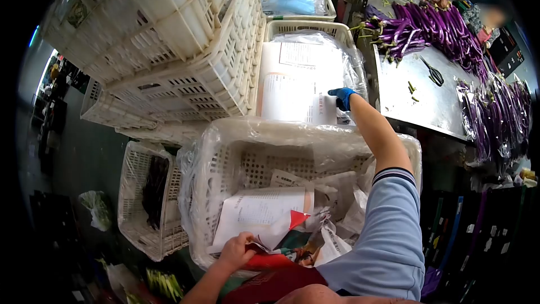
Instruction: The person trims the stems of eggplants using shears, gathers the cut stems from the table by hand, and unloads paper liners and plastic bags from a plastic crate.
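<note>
My right hand [342,99], in a blue glove, reaches forward with its fingertips stretched out on the right edge of a stack of printed paper sheets [292,87]. That stack lies on top of a white crate lined with clear plastic. Bare, my left hand [237,252] is closed at the near edge of a printed sheet [256,214] in the large white crate [219,171] before me. Around it in that crate lie crumpled papers [332,242] and a piece with a red corner [298,219].
Tall stacked white crates [174,39] rise at the left. A smaller crate [129,191] with dark contents stands on the floor. At the right, a metal table [413,98] bears purple eggplants [433,25], scissors [433,72] and bagged eggplants [498,115]. Another person is partly visible beyond it.
</note>
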Action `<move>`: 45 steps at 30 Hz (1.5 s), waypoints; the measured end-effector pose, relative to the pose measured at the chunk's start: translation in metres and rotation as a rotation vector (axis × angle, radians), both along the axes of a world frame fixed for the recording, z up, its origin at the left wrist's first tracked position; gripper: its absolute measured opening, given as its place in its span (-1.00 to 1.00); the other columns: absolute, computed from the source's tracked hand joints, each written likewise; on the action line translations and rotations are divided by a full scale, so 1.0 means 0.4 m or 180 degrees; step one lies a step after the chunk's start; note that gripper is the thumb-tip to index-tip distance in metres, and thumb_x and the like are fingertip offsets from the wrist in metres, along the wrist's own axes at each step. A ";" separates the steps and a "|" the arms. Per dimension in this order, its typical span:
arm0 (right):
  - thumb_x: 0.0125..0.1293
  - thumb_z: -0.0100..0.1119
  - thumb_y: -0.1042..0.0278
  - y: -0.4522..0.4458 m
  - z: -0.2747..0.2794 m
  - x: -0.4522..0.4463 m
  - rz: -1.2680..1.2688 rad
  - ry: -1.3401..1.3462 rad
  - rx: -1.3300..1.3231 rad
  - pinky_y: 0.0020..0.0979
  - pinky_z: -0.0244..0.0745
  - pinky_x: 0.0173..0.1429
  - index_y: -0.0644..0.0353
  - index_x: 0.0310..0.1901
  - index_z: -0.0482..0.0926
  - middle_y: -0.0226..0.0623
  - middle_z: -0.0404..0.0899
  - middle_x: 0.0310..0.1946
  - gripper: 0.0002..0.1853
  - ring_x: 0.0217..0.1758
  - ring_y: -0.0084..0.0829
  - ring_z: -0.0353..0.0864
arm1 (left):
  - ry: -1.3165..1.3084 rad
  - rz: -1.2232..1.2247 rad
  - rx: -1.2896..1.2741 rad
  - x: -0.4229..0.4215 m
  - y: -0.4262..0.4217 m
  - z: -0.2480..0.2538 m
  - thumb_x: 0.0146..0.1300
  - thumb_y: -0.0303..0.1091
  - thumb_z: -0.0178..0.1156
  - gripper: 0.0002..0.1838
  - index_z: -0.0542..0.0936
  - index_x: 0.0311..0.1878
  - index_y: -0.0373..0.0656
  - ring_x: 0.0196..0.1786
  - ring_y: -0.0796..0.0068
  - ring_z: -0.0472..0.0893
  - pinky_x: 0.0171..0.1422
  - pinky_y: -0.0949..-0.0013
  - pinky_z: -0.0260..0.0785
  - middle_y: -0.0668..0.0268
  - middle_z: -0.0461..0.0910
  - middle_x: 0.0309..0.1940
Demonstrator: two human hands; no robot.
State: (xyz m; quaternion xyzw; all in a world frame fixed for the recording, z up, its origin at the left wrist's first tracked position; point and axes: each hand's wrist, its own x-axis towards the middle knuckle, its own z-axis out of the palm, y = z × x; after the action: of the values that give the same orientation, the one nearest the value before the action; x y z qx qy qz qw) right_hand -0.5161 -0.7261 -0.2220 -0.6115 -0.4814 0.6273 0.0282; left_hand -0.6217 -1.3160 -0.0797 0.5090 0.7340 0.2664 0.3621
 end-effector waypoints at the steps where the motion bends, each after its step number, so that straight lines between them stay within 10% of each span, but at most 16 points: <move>1: 0.11 0.24 0.21 -0.006 -0.005 -0.003 -0.0104 0.0647 0.0117 -0.31 0.49 -0.25 0.33 -0.10 0.51 -0.17 0.56 -0.31 -0.60 -0.37 -0.28 0.55 | -0.0047 0.0011 -0.0134 0.000 0.008 0.007 -0.06 -0.42 0.24 -0.52 0.34 -0.02 -0.18 -0.30 0.03 0.55 -0.21 0.17 0.40 0.09 0.56 -0.36; 4: 0.12 0.24 0.28 -0.032 0.081 -0.014 -0.0062 0.2010 0.0363 -0.40 0.48 -0.23 0.29 -0.16 0.55 -0.29 0.58 -0.31 -0.70 -0.34 -0.44 0.56 | -0.0141 -0.0102 -0.0368 -0.001 0.033 0.030 -0.07 -0.46 0.20 -0.52 0.37 0.01 -0.21 -0.31 -0.01 0.53 -0.22 0.15 0.38 0.09 0.56 -0.38; 9: 0.22 0.08 0.52 -0.370 0.485 0.002 0.1057 0.2253 0.3218 -0.55 0.39 -0.14 0.30 -0.13 0.52 -0.36 0.55 -0.22 -0.82 -0.21 -0.62 0.44 | 0.0716 -0.0823 0.0947 -0.012 0.056 0.043 -0.24 -0.54 0.15 -0.71 0.53 -0.32 -0.14 -0.16 0.12 0.49 -0.13 0.13 0.32 0.17 0.53 -0.26; 11: 0.10 0.08 0.70 -0.493 0.590 0.070 0.2184 0.2282 0.3484 -0.49 0.39 0.06 0.24 0.00 0.48 -0.25 0.47 0.05 -0.62 -0.04 -0.52 0.49 | 0.1097 -0.1102 0.1288 -0.007 0.084 0.100 -0.17 -0.52 0.17 -0.78 0.55 -0.35 -0.10 0.00 0.15 0.42 0.07 0.09 0.28 0.25 0.49 -0.10; 16: 0.25 -0.02 0.28 -0.750 0.581 0.115 0.4097 0.1962 0.2400 -0.26 0.40 -0.22 0.30 -0.14 0.48 -0.06 0.58 -0.32 -0.73 -0.35 -0.15 0.54 | 0.2574 -0.1657 0.1991 0.018 0.107 0.198 0.02 -0.38 0.19 -0.93 0.56 -0.38 -0.07 0.40 -0.06 -0.03 0.38 -0.12 -0.15 0.10 0.22 0.25; 18: 0.25 0.00 0.34 -0.847 0.517 0.128 0.3711 0.2323 0.0935 -0.31 0.42 -0.30 0.28 -0.15 0.48 -0.19 0.53 -0.49 -0.78 -0.43 -0.46 0.50 | 0.2710 -0.1673 0.2113 0.025 0.138 0.209 0.07 -0.25 0.18 -0.92 0.58 -0.40 0.00 0.44 0.00 -0.13 0.42 -0.13 -0.31 0.17 0.25 0.26; 20: 0.28 0.03 0.31 -0.909 0.474 0.151 0.3490 0.2130 -0.0340 -0.44 0.44 -0.11 0.23 0.08 0.40 -0.31 0.55 -0.30 -0.64 -0.29 -0.53 0.49 | 0.2081 -0.1862 0.1392 0.038 0.131 0.216 0.09 -0.29 0.11 -0.92 0.54 -0.42 -0.03 0.29 0.07 0.21 0.36 -0.07 -0.11 0.11 0.37 0.13; 25: 0.29 0.03 0.14 -0.852 0.390 0.253 0.2574 0.1880 -0.0679 -0.44 0.38 0.08 0.19 0.06 0.47 -0.27 0.54 -0.05 -0.61 -0.05 -0.47 0.50 | 0.1682 -0.2198 0.1048 0.014 0.104 0.142 -0.05 -0.42 0.05 -0.84 0.52 -0.34 -0.14 -0.16 0.13 0.54 0.15 0.04 0.18 0.10 0.54 -0.24; 28: 0.18 0.13 0.11 -0.689 0.170 0.390 0.1735 -0.0782 0.2992 -0.32 0.40 0.08 0.11 0.04 0.48 -0.10 0.51 -0.05 -0.58 -0.04 -0.24 0.51 | 0.1865 -0.1611 0.0962 -0.032 0.108 0.193 -0.14 -0.51 0.15 -0.63 0.55 -0.15 -0.18 -0.05 0.07 0.47 0.18 0.12 0.20 0.12 0.52 -0.14; 30: 0.18 0.13 0.15 -0.644 0.088 0.478 0.1381 -0.1473 0.3024 -0.35 0.42 0.04 0.13 0.03 0.48 -0.13 0.52 -0.08 -0.60 -0.07 -0.29 0.51 | -0.0490 0.0491 0.0646 -0.047 0.123 0.235 -0.15 -0.49 0.18 -0.66 0.54 -0.18 -0.17 -0.06 0.04 0.45 0.13 0.13 0.22 0.13 0.51 -0.19; 31: 0.17 0.13 0.17 -0.644 0.060 0.500 0.1277 -0.1452 0.2609 -0.37 0.42 0.02 0.14 0.02 0.48 -0.14 0.52 -0.09 -0.61 -0.08 -0.32 0.51 | 0.0624 -0.0370 0.0971 -0.081 0.118 0.277 -0.16 -0.49 0.19 -0.67 0.53 -0.21 -0.18 -0.11 0.05 0.45 0.09 0.14 0.23 0.12 0.50 -0.22; 33: 0.17 0.12 0.20 -0.688 -0.009 0.518 0.0969 -0.0871 0.1170 -0.39 0.44 -0.02 0.15 0.00 0.48 -0.17 0.52 -0.11 -0.62 -0.10 -0.37 0.51 | 0.1895 -0.1280 0.1296 -0.101 0.123 0.312 -0.14 -0.46 0.15 -0.83 0.48 -0.38 -0.15 -0.33 0.17 0.48 -0.14 0.17 0.24 0.22 0.47 -0.51; 39: 0.15 0.12 0.31 -0.871 -0.030 0.371 -0.0300 0.2089 -0.2683 -0.48 0.48 -0.13 0.19 -0.04 0.48 -0.26 0.52 -0.18 -0.67 -0.18 -0.52 0.51 | 0.1530 -0.2813 0.0814 -0.002 0.140 0.170 -0.14 -0.50 0.09 -0.69 0.47 -0.21 -0.23 -0.53 0.20 0.48 -0.32 0.23 0.27 0.24 0.47 -0.61; 45: 0.09 0.06 0.42 -0.922 0.304 0.123 0.0438 0.3171 -0.0445 -0.53 0.41 -0.09 0.26 -0.10 0.50 -0.31 0.53 -0.22 -0.69 -0.19 -0.58 0.48 | 0.1285 -0.1917 0.0931 0.028 0.196 0.186 -0.25 -0.48 0.22 -0.04 0.02 0.31 -0.42 -0.52 0.15 0.49 -0.34 0.21 0.31 0.19 0.54 -0.51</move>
State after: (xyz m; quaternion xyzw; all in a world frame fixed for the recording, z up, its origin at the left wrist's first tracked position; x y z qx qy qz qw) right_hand -0.4670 -1.0950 -0.1005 -0.2054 -0.4056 0.8739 0.1720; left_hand -0.6104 -1.2375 -0.0051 0.7901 0.5625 0.1445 0.1960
